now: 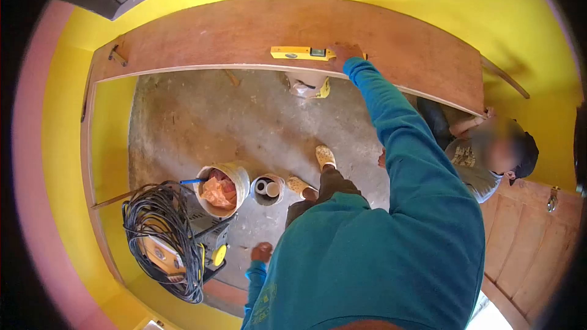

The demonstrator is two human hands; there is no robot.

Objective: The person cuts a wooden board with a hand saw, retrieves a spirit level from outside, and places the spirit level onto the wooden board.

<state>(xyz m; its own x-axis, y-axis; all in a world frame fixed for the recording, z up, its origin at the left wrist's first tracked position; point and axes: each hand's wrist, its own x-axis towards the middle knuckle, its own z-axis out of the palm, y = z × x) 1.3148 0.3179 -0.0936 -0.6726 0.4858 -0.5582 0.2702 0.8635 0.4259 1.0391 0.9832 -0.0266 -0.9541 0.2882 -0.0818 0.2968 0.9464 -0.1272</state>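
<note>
A yellow spirit level (292, 53) lies lengthwise on the long brown wooden board (220, 30), near the board's front edge. My right hand (347, 54) reaches out over the board and grips the level toward its right part, covering some of it. Down by my side hangs my left hand (262, 252), its fingers curled, with nothing visible in them. It is nearest to the bucket and the coiled cable. A hammer (118, 55) rests at the board's left end.
Right, a co-worker (468, 153) has a hand at the board's corner. Below stand a bucket (243, 177) with an orange bag, a smaller bucket (278, 198), a coiled black cable (137, 232) over a machine, and a sack (306, 88). A wooden door (526, 232) is lower right.
</note>
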